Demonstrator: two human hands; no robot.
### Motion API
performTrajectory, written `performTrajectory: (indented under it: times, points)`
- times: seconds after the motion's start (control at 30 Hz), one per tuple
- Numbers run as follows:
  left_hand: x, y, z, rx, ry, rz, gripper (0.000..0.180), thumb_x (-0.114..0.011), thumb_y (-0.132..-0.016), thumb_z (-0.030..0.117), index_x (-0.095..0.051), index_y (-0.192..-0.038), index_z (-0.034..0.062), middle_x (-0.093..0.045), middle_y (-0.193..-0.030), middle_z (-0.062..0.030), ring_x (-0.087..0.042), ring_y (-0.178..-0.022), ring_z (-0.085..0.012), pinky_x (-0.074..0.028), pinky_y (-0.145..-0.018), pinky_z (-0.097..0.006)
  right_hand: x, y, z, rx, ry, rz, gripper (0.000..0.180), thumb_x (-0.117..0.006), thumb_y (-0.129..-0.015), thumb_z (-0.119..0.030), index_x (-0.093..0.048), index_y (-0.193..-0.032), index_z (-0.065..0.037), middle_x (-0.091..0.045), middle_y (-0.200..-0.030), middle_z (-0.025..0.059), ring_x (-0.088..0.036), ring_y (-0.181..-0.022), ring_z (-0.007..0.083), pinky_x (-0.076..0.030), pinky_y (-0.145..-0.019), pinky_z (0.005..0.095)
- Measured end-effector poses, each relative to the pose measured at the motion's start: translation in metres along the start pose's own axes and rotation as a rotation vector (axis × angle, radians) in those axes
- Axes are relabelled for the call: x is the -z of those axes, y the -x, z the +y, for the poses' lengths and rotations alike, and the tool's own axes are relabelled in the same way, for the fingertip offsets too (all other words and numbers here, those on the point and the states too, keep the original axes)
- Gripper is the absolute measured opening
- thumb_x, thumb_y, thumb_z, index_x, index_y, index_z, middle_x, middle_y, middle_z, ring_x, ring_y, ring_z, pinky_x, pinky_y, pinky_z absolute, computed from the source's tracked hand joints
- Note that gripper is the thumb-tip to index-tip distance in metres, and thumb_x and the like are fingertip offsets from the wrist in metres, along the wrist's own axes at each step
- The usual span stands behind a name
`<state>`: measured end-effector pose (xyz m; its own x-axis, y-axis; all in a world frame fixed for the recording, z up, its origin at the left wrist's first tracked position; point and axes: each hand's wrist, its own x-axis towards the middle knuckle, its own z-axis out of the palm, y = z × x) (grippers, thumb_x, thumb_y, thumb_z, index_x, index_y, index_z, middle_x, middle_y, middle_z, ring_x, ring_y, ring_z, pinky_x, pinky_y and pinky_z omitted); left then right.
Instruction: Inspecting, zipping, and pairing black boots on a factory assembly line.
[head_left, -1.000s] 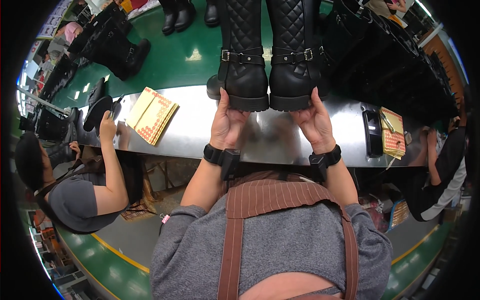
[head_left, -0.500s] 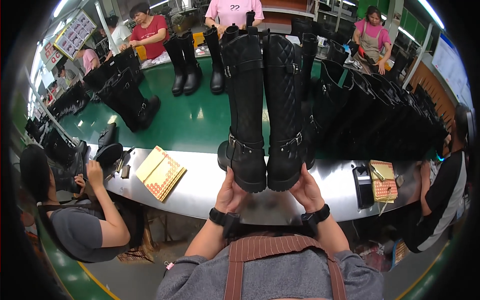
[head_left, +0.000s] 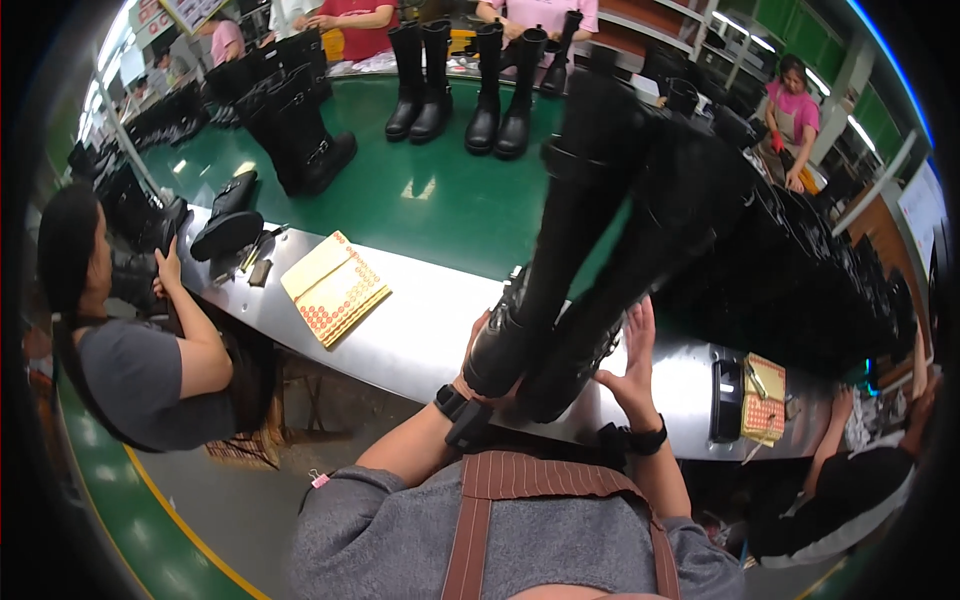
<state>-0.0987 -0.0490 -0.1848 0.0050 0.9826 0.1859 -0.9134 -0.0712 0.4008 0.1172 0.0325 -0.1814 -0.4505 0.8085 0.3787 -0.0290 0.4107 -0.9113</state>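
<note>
A pair of tall black boots with buckled straps is in front of me, the shafts leaning away to the right. My left hand (head_left: 474, 347) is wrapped round the foot of the left boot (head_left: 558, 225), most of its fingers hidden behind and beneath it. Beside the foot of the right boot (head_left: 655, 245) is my right hand (head_left: 632, 365), its fingers stretched upward and apart. Its thumb points in toward that boot and appears to touch it. Both feet are above the near edge of the metal bench top (head_left: 420, 335).
Yellow patterned sticker sheets (head_left: 335, 290) lie to the left, near small tools (head_left: 250, 258). A black tray (head_left: 727, 400) and another sticker pad (head_left: 765, 395) lie right. Many black boots (head_left: 800, 260) crowd the right; more stand on the green table (head_left: 400, 190). A co-worker (head_left: 150, 370) sits left.
The boots have gone from upright, side by side, to tilted, their tops swung right. My right hand's fingers have spread beside the right boot. The whole view has shifted.
</note>
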Motion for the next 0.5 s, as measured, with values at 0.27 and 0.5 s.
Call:
performTrajectory:
  times: [0.27,0.5]
  points:
    - [0.026,-0.003,-0.017,0.051,-0.703,-0.297,0.042,-0.051,-0.093,0.022,-0.046,-0.132,0.0065,-0.054,-0.126,-0.0098,-0.057,-0.112,-0.0172,-0.047,-0.097,-0.036,0.053,-0.033,-0.019,-0.047,-0.165,-0.521,0.087,-0.087,-0.054,-0.024,-0.046,-0.126,0.001,-0.048,-0.128,0.015,-0.041,-0.122,0.0291,-0.031,-0.103,0.0413]
    - [-0.016,-0.007,0.027,0.248,-0.336,0.019,0.065,-0.026,-0.101,0.054,-0.042,-0.137,0.0024,-0.057,-0.128,-0.0125,-0.061,-0.11,-0.0189,-0.049,-0.097,-0.035,0.065,-0.001,-0.022,-0.035,0.154,-0.044,0.048,-0.078,-0.059,-0.001,-0.063,-0.105,0.002,-0.066,-0.105,0.01,-0.062,-0.1,0.0213,-0.049,-0.089,0.0332]
